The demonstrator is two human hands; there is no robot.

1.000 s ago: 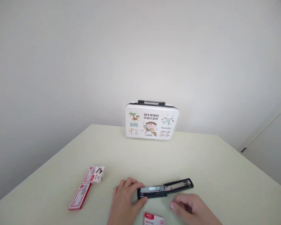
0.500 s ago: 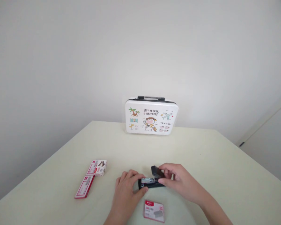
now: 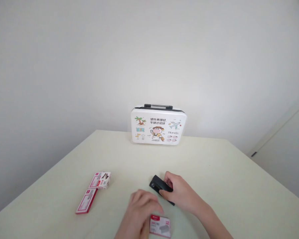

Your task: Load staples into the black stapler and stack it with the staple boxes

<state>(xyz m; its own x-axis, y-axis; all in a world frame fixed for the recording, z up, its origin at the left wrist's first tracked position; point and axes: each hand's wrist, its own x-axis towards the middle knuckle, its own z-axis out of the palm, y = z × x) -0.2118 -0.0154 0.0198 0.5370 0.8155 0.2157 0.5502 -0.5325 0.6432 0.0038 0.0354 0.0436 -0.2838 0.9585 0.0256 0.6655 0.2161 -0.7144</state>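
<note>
A black stapler (image 3: 161, 186) lies slantwise near the front middle of the table, its upper arm folded down over its base. My right hand (image 3: 180, 192) grips it at its right end, thumb on the near side and fingers on the far side. My left hand (image 3: 142, 210), slightly blurred, is off the stapler, with bent fingers above the left edge of a small red-and-white staple box (image 3: 160, 226). Nothing shows between its fingers, and the thumb is apart from them. Whether it touches the box I cannot tell.
To the left lie two flat pink-and-white boxes (image 3: 87, 201), with a small white box bearing a stapler picture (image 3: 105, 180) beside the farther one. A white cartoon-printed case (image 3: 159, 127) stands upright at the table's back edge, against the wall.
The stapler's raised upper arm has come down, and the stapler has turned aslant. My left hand has let go of it and moved nearer to me, over the staple box.
</note>
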